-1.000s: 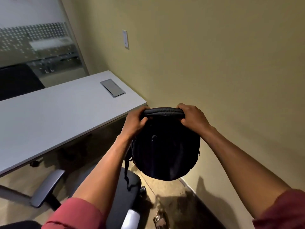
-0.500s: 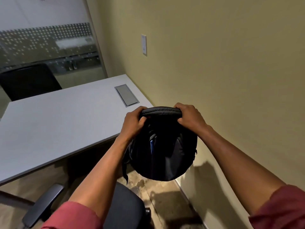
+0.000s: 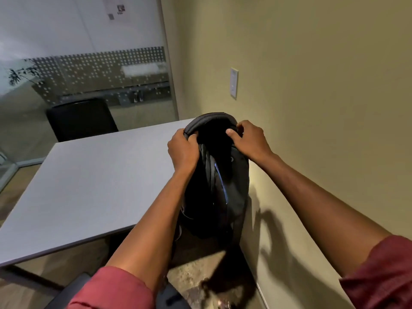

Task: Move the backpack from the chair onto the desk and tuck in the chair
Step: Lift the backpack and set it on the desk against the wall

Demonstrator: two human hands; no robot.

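Both hands grip the top of the black backpack [image 3: 217, 181]: the left hand [image 3: 183, 150] is curled tight around the near-left end of its padded top edge, and the right hand [image 3: 247, 139] clamps the right end, thumb hooked over the rim. Red sleeves [image 3: 111, 288] cover both upper arms. The backpack hangs upright between the hands, at the corner where the grey bench [image 3: 89, 186] meets the tan wall [image 3: 312, 108]. Its lower body overlaps the bench's near right corner, but whether the bottom rests on the surface or hangs just past the edge cannot be told. The bag's mouth looks closed; a blue-lined seam runs down its front, and nothing of its contents shows. A dark strap dangles below the bag toward the floor.

Compared with half a second ago, the bag has been carried higher and farther forward, from over the chair [image 3: 169, 297] to the bench corner, and it now hides the grey flap plate in the benchtop. The view has tilted up, so only a sliver of the chair's seat shows at the bottom edge. A second dark chair [image 3: 80, 119] stands behind the bench, before the frosted glass partition [image 3: 100, 70].
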